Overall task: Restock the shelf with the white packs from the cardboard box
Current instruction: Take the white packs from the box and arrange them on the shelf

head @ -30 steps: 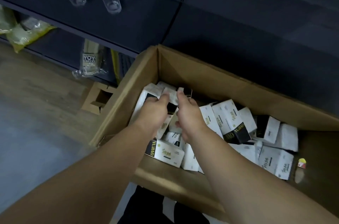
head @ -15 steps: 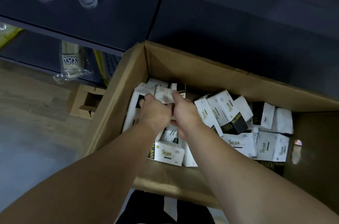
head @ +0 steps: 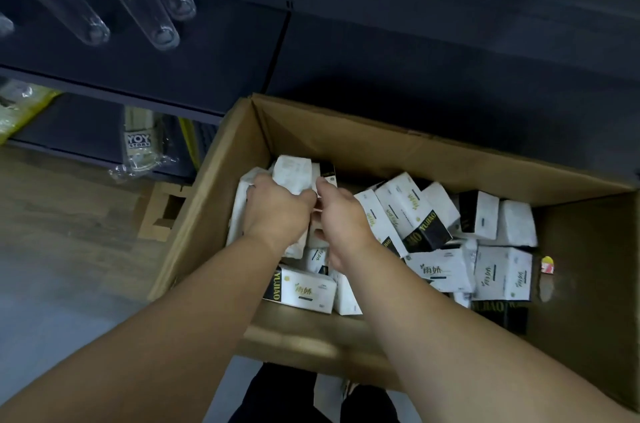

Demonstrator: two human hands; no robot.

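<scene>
An open cardboard box (head: 398,152) stands on the floor against the dark shelf (head: 433,51). Several white packs with black ends (head: 408,211) lie jumbled inside it. Both my hands are down in the box's left end. My left hand (head: 277,211) grips a white pack (head: 292,173) that stands up above my fingers. My right hand (head: 341,221) is right beside it, thumb up against the same cluster of packs, fingers curled round a pack underneath that is mostly hidden.
The dark shelf board behind the box is bare. Clear glass tubes (head: 152,17) hang at upper left. A wrapped pack marked YOY (head: 138,145) and a yellow pack (head: 20,107) sit on the low shelf at left. A small cardboard insert (head: 162,211) lies on the floor.
Both hands stay in the box's left end. My left hand has closed around a white pack and raised it a little, and the view has tilted slightly.
</scene>
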